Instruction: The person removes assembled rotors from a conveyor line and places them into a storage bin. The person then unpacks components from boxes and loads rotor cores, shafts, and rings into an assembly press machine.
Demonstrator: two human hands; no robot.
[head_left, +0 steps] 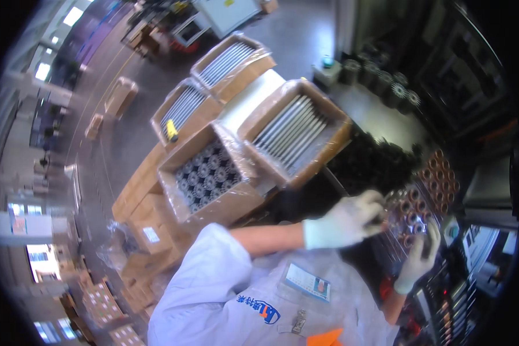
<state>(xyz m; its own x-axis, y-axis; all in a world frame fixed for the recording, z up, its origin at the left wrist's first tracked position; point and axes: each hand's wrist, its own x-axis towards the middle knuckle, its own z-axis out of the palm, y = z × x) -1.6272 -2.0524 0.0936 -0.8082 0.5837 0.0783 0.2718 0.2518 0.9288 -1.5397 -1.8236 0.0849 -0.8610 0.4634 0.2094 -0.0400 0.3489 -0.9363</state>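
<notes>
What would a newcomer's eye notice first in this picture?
Probably the open cardboard boxes near the upper middle: three hold silvery rods, one holds gear-like parts. Then the pale-gloved left hand and right hand, at right, beside copper-coloured rings. A small yellow object stands out on the left rod box.

Your left hand (347,221) is blurring at the fingertips, leaving its grip unclear; your right hand (419,262) is blurring too, partly covering the copper-coloured rings (427,174); the machinery (458,75) is fading into the black rim; the dark heap (380,163) is looking too murky to tell.
</notes>
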